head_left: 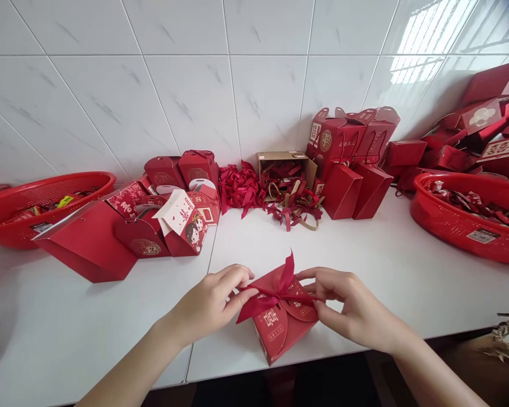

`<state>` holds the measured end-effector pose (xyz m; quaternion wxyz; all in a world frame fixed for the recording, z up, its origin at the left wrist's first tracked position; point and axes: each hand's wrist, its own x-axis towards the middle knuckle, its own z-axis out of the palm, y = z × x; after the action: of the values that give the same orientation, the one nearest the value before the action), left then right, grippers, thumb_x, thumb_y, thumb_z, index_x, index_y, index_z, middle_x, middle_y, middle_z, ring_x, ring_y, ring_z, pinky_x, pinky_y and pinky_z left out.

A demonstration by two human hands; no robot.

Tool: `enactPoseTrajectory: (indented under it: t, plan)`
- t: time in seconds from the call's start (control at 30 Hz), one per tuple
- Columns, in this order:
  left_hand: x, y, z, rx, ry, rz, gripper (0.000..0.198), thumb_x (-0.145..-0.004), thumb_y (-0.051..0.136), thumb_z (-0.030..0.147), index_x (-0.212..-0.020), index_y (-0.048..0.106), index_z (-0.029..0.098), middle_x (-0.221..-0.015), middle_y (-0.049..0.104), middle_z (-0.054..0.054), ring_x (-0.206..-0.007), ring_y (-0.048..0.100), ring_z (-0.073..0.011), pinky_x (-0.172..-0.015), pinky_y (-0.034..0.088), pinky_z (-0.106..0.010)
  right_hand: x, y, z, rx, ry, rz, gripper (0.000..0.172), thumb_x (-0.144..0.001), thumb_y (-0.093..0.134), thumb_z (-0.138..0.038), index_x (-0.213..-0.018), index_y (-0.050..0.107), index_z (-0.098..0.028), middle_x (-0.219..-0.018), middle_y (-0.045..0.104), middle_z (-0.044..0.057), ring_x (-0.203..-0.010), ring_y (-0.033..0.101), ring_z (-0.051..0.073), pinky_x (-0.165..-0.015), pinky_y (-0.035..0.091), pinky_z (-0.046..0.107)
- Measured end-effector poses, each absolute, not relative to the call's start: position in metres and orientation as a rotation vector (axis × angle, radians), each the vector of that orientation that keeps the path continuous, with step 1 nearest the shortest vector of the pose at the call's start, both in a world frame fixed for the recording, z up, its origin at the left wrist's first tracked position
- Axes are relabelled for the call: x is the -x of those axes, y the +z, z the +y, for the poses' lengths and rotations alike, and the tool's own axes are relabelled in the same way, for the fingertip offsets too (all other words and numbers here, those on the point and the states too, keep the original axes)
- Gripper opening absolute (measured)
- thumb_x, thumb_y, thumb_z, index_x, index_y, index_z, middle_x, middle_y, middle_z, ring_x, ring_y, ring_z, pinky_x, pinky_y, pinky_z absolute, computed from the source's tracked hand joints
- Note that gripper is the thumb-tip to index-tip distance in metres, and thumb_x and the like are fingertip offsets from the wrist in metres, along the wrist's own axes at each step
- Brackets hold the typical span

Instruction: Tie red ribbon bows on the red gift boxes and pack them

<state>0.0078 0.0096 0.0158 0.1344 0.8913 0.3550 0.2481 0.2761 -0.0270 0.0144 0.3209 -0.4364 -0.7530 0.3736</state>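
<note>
A small red gift box (282,330) with scalloped top flaps stands near the front edge of the white counter (382,277). A dark red ribbon (275,294) is tied across its top, one tail sticking up and another hanging to the left. My left hand (214,302) pinches the ribbon's left side with closed fingers. On the right side, my right hand (343,305) pinches the ribbon in the same way. Both hands rest close over the box.
A red basket (36,195) with small packets sits at the far left, another red basket (462,226) at the right. Folded red boxes (169,215), a ribbon pile (240,186), a cardboard box (284,164) and red boxes (348,164) line the tiled wall.
</note>
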Motion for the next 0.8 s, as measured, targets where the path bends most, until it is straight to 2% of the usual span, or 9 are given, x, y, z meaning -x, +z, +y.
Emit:
enactPoseTrajectory:
  t: [0.1,0.27,0.37,0.47,0.6,0.63,0.7,0.77,0.8]
  plan:
    - [-0.006,0.016,0.011,-2.717,0.702,1.054,0.009,-0.093,0.048,0.021,-0.084,0.049,0.021,-0.070,0.057,0.004,-0.053,0.050,-0.0082,-0.052,0.038,-0.021,-0.276,0.016,-0.028,1.136,0.977,-1.978,0.024,-0.070,0.050,-0.003,-0.062,0.037,-0.021,-0.101,0.066,0.006,-0.096,0.064,0.023,-0.072,0.051,0.030]
    - [-0.008,0.017,0.009,-2.744,0.716,1.116,0.013,-0.091,0.048,0.019,-0.078,0.047,0.021,-0.061,0.051,0.007,-0.046,0.044,-0.0074,-0.046,0.032,-0.020,-0.275,0.020,-0.029,1.135,0.985,-1.994,0.022,-0.070,0.049,-0.002,-0.063,0.041,-0.021,-0.102,0.066,0.005,-0.096,0.065,0.023,-0.071,0.051,0.029]
    - [-0.012,0.016,0.007,-2.665,0.804,1.164,0.015,-0.090,0.046,0.016,-0.075,0.046,0.021,-0.059,0.050,0.006,-0.046,0.044,-0.0080,-0.046,0.033,-0.020,-0.272,0.019,-0.030,1.135,0.995,-1.976,0.023,-0.071,0.050,-0.003,-0.061,0.039,-0.021,-0.097,0.067,0.005,-0.099,0.065,0.023,-0.075,0.053,0.030]
    - [-0.015,0.015,0.008,-2.553,0.819,1.204,0.016,-0.089,0.046,0.018,-0.074,0.046,0.021,-0.060,0.051,0.006,-0.048,0.043,-0.0079,-0.046,0.034,-0.019,-0.271,0.017,-0.032,1.151,0.989,-1.971,0.023,-0.073,0.051,-0.005,-0.061,0.039,-0.021,-0.105,0.068,0.005,-0.097,0.066,0.022,-0.077,0.054,0.030]
    - [-0.011,0.013,0.014,-2.288,0.772,1.188,0.010,-0.090,0.049,0.024,-0.080,0.050,0.021,-0.060,0.053,0.006,-0.051,0.049,-0.0082,-0.051,0.040,-0.018,-0.289,0.021,-0.033,1.177,0.908,-2.072,0.010,-0.078,0.058,-0.011,-0.078,0.058,-0.022,-0.118,0.065,0.005,-0.096,0.067,0.021,-0.080,0.057,0.032]
    - [-0.009,0.012,0.015,-2.189,0.774,1.163,0.006,-0.092,0.049,0.026,-0.089,0.053,0.022,-0.064,0.057,0.005,-0.054,0.053,-0.0088,-0.054,0.045,-0.018,-0.297,0.025,-0.032,1.178,0.855,-2.108,0.016,-0.078,0.063,-0.017,-0.093,0.062,-0.024,-0.122,0.063,0.005,-0.100,0.066,0.022,-0.084,0.057,0.034]
    - [-0.003,0.006,0.015,-1.983,0.817,1.114,0.023,-0.094,0.047,0.033,-0.115,0.049,0.023,-0.078,0.065,0.001,-0.062,0.062,-0.0112,-0.062,0.053,-0.022,-0.308,0.037,-0.030,1.160,0.718,-2.190,0.058,-0.073,0.075,-0.029,-0.126,0.054,-0.030,-0.135,0.056,0.007,-0.115,0.060,0.026,-0.094,0.053,0.039]
    - [0.002,-0.003,0.012,-1.827,0.880,1.119,0.039,-0.095,0.044,0.038,-0.132,0.037,0.025,-0.099,0.068,-0.004,-0.074,0.068,-0.0145,-0.072,0.057,-0.029,-0.307,0.050,-0.025,1.088,0.608,-2.309,0.094,-0.062,0.084,-0.036,-0.143,0.038,-0.031,-0.146,0.045,0.009,-0.131,0.046,0.031,-0.104,0.045,0.042]
    - [0.004,-0.009,0.009,-1.783,0.903,1.154,0.043,-0.096,0.043,0.040,-0.135,0.033,0.026,-0.108,0.066,-0.007,-0.083,0.069,-0.0165,-0.077,0.058,-0.032,-0.300,0.056,-0.021,1.036,0.577,-2.390,0.103,-0.057,0.086,-0.038,-0.146,0.034,-0.029,-0.149,0.040,0.011,-0.136,0.038,0.033,-0.108,0.041,0.044]
